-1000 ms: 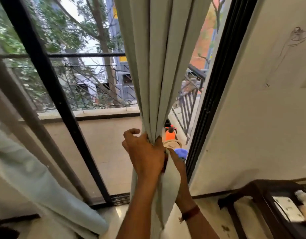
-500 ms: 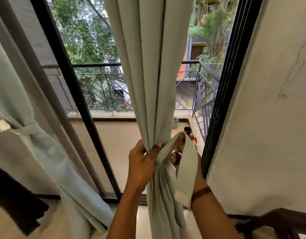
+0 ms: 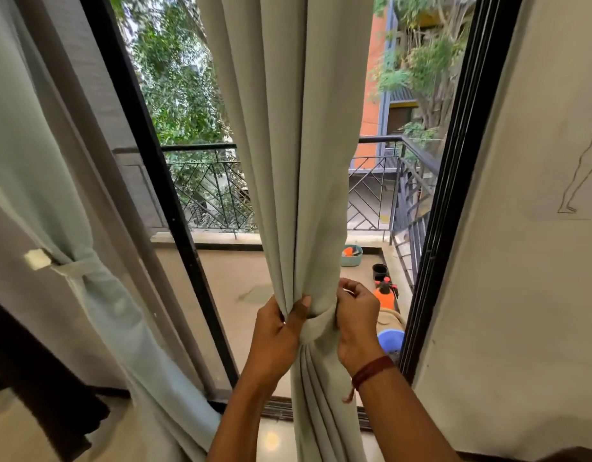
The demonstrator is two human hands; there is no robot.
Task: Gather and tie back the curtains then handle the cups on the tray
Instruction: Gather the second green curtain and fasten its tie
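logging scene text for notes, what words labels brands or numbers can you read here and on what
No readable text in this view.
Orange spray bottle on the balcony: any label too small to read.
White patch on the left curtain's tie: blank.
Wall drawing at right: lines only, no words.
Curtain and tieback being held: no print.

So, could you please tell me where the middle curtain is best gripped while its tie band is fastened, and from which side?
Probably at the pinched waist of the curtain, beside the tie band, from the left: the pleats bunch narrowest there, so one hand closes round them, as the left hand does. The right hand holds the band on the right, so that side is taken.
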